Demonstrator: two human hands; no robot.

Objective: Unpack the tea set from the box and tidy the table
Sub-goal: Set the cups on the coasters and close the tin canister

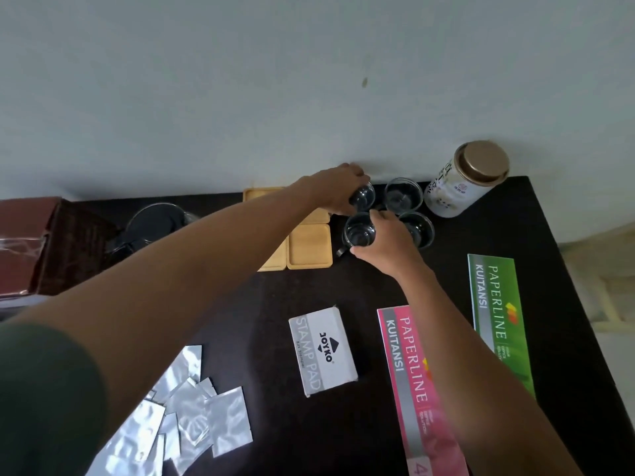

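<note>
The black tabletop (261,304) runs back to a pale wall, and at its far left corner stands an open dark red box (41,242) with clear wrapping showing inside. Beside the box, along the far edge, sits a glass teapot (154,223) with a dark lid. Two Paperline Kuitansi receipt books lie toward the right edge, the green one (498,317) farther out than the pink one (409,379), which reaches the near edge. A heap of silver foil sachets (185,417) covers the near left corner. Near the middle lies a grey and white Joyko stamp pad box (323,350). A white tin with a gold lid (464,180) stands at the far right corner. Wooden square coasters (309,245) are grouped at the far edge, just left of four small glass cups. The left hand (330,187) reaches over the coasters, fingers curled around the far left cup (362,197), which is tilted. The right hand (388,242) grips the near left cup (359,231) from its right side. The other two cups (402,194) (417,228) stand free beside the tin.
</note>
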